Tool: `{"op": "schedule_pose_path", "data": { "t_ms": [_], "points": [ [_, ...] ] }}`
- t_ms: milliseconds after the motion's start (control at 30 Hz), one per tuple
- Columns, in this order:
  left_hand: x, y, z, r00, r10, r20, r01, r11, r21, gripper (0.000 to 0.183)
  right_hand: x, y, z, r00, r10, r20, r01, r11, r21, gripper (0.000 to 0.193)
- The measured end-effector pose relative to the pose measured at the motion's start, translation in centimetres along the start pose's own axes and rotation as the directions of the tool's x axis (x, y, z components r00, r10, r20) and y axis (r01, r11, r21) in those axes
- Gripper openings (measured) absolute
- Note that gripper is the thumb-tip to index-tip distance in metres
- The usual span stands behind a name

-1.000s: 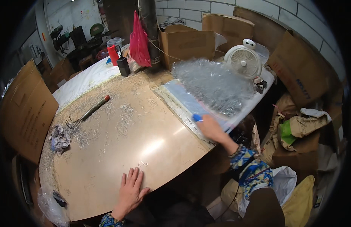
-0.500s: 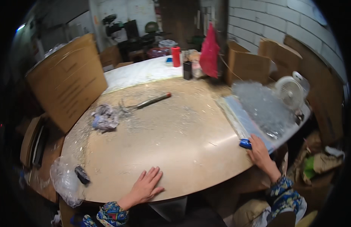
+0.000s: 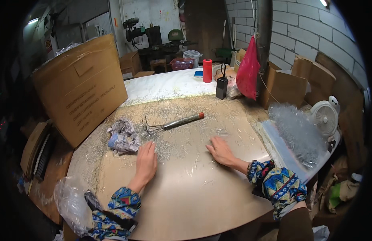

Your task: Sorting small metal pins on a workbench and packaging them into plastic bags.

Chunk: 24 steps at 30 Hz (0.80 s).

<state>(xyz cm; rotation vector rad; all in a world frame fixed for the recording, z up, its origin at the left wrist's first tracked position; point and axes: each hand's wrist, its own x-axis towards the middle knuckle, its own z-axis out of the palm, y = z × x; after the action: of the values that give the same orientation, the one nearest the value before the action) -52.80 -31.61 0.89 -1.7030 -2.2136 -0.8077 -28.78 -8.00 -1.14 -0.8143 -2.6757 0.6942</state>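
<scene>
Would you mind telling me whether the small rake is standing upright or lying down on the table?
Lying down: the rake rests lengthwise along the table, its red handle end pointing right.

We are looking at a workshop. A broad desk (image 3: 186, 213) with a curved near edge is strewn with thin, shiny pieces (image 3: 174, 146), and a claw-pronged hand tool (image 3: 182, 121) lies among them. Beyond the desk, dark machinery (image 3: 155, 36) stands before a stained white wall (image 3: 166, 14). At the desk's left we see a large cardboard box (image 3: 81, 90); past its far right side, open cartons (image 3: 284, 86) crowd against a rough wall of pale blocks (image 3: 314, 26).
</scene>
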Motion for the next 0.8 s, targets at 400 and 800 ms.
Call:
{"op": "schedule_pose_path", "data": {
  "t_ms": [400,800],
  "points": [
    [14.2,-4.9,6.1,0.997,0.068,0.030,-0.073,0.972,0.222,0.020,21.1,8.0,1.3,0.933,-0.100,-0.346,-0.019,0.945,-0.327,0.056],
    [13.2,-10.2,0.5,0.849,-0.316,-0.424,0.191,0.931,-0.312,0.022,26.0,-8.4,9.0,0.880,-0.472,0.059,0.472,0.881,0.004,0.062]
  ]
}}
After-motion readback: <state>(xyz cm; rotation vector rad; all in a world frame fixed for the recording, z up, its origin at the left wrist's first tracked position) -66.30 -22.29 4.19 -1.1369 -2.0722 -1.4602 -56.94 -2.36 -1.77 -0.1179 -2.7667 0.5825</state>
